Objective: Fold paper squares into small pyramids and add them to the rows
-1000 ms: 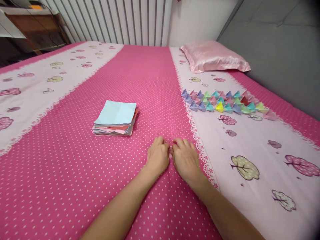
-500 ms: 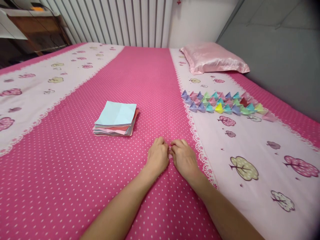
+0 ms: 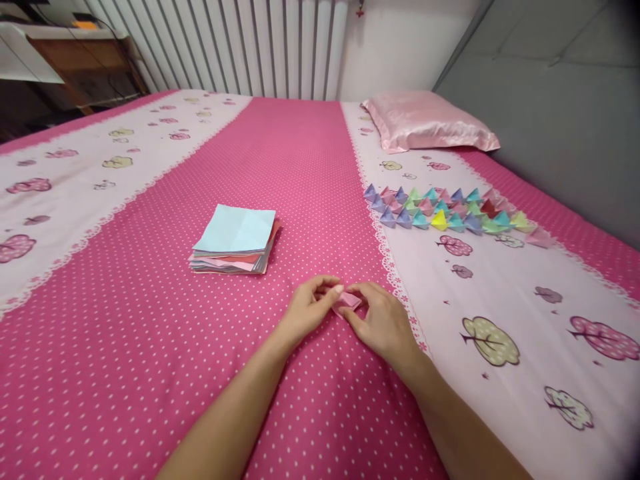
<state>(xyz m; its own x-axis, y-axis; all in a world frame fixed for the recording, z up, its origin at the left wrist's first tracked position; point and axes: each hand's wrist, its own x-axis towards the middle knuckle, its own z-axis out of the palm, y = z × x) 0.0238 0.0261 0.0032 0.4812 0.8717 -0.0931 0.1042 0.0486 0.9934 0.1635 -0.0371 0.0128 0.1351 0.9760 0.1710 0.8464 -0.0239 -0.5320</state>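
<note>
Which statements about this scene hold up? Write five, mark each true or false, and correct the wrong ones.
1. The left hand and right hand both touch the pink folded paper. True.
2. The top sheet of the paper stack is yellow. False: it is light blue.
3. The bright yellow folded shape is in the row nearest the camera. True.
4. The pillow lies between the stack and the left hand. False: it lies farther off, beyond the rows of folded shapes.
5. In this view, the stack is left of both hands. True.
</note>
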